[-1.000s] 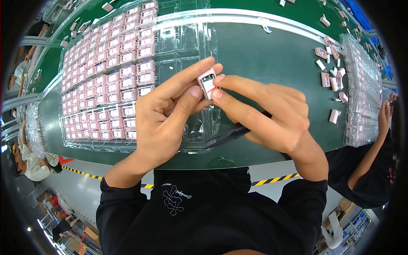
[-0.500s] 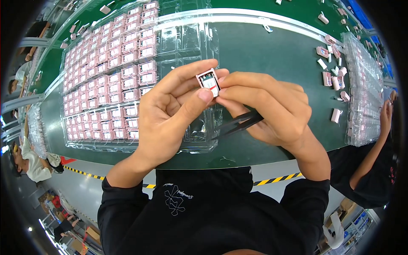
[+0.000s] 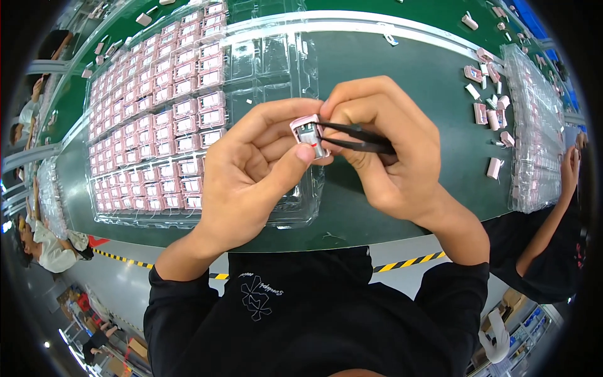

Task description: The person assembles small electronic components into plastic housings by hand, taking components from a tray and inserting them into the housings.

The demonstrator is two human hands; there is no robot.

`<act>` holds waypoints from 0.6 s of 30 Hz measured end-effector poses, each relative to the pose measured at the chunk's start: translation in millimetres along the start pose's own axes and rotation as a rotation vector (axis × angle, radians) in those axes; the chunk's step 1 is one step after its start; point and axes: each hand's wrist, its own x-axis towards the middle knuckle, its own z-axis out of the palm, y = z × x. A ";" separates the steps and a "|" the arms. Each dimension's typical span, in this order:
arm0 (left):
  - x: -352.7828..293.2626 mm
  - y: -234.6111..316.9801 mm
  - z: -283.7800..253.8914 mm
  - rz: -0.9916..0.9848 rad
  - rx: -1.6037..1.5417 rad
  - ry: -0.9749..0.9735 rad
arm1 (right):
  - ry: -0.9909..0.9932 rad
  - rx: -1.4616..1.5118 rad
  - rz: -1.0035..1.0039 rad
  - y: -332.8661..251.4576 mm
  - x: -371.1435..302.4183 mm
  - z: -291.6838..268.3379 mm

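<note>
Between the thumb and fingers of my left hand (image 3: 251,166) is a small pink plastic housing (image 3: 309,137), tilted, its open side facing up. Inside it sit a silvery block with a red mark and what looks like a bit of circuit board. My right hand (image 3: 392,147) grips black tweezers (image 3: 358,137), their tips pointing left at the housing's right edge. Whether the tips touch a part inside is too small to tell. To the left, a clear plastic tray (image 3: 264,69) bears many rows of similar pink housings (image 3: 154,125).
Loose pink and white parts (image 3: 493,116) lie at the right, beside a stack of clear trays (image 3: 534,132). A pale metal rail (image 3: 352,22) crosses the green table (image 3: 389,63). A co-worker's arm (image 3: 553,232) reaches in at the far right; other people are at the left.
My right hand has turned and risen, swinging the tweezers' tips from below up to the housing. The housing has tilted and dropped slightly in my left fingers.
</note>
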 end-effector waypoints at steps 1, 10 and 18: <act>-0.1 0.1 0.5 0.001 0.013 0.007 | 0.002 -0.003 -0.002 -0.3 -1.5 -0.1; -2.2 -2.0 -9.2 0.068 0.090 0.127 | -0.015 0.089 0.035 3.5 1.4 6.9; -1.0 -5.1 -6.8 0.055 0.230 0.243 | 0.046 0.107 0.035 10.0 0.4 5.3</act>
